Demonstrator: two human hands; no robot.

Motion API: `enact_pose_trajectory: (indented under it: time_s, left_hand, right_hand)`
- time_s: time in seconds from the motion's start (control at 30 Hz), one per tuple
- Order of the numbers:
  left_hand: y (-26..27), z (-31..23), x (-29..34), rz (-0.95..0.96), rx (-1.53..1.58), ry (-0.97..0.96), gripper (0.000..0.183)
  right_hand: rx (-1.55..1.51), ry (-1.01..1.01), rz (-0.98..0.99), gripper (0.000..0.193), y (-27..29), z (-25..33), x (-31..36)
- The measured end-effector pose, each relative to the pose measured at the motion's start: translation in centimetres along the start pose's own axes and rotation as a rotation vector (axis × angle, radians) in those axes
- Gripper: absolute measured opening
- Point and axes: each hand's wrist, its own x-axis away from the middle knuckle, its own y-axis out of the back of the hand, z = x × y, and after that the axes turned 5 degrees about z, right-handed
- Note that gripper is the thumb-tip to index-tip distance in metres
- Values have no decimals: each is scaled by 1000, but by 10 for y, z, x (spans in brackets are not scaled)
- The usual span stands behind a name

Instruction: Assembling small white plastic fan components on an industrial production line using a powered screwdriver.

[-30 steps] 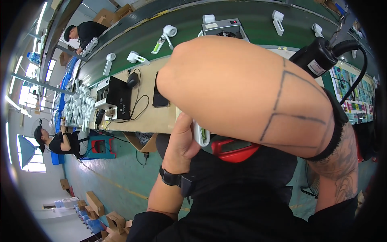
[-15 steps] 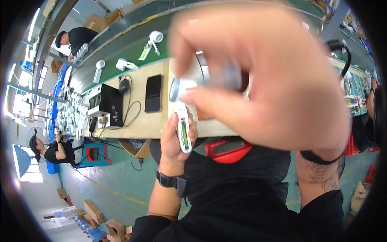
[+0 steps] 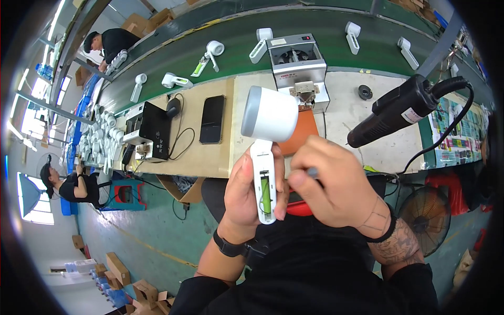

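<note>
A white handheld fan (image 3: 273, 116) with a grey-rimmed round head is gripped by its handle in my left hand (image 3: 240, 197). The head points up and the handle's inside faces me, showing a green battery (image 3: 266, 195) and a thin dark wire. Just right of the handle is my right hand (image 3: 336, 184), its thumb and fingers pinched together. A small dark grey piece (image 3: 313, 172) shows at those fingertips, too little of it visible to name. At the right, a black electric screwdriver (image 3: 391, 113) hangs tilted, tip down, over the bench.
Behind the fan stands a silver machine (image 3: 298, 65), near an orange mat (image 3: 304, 134). To the left lie a phone (image 3: 212, 119), a black box-shaped device (image 3: 155, 131) and piled white parts (image 3: 100, 139). More fans lie along the green conveyor (image 3: 236, 63). Two people work at left.
My right hand has come down from close before the camera to beside the fan's handle, uncovering the silver machine and screwdriver. My left hand and fan now appear farther right and larger.
</note>
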Motion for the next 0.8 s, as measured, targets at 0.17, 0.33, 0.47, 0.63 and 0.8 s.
enact_pose_trajectory:
  time_s: [0.17,0.33,0.47,0.63,0.8]
  left_hand:
    - [-17,4,-1,37,-3,-89,48]
    - [-22,9,-4,50,3,-102,47]
    - [-20,10,-5,49,-6,-89,48]
    - [-18,11,-5,57,-28,-69,49]
    - [-19,11,-6,63,-79,-83,49]
  right_hand:
    - [-16,175,-231,35,36,18,11]
    - [-69,213,-187,44,41,37,17]
    - [-52,237,-203,42,42,34,18]
    - [9,261,-200,35,48,32,17]
    - [-31,216,-238,29,48,33,16]
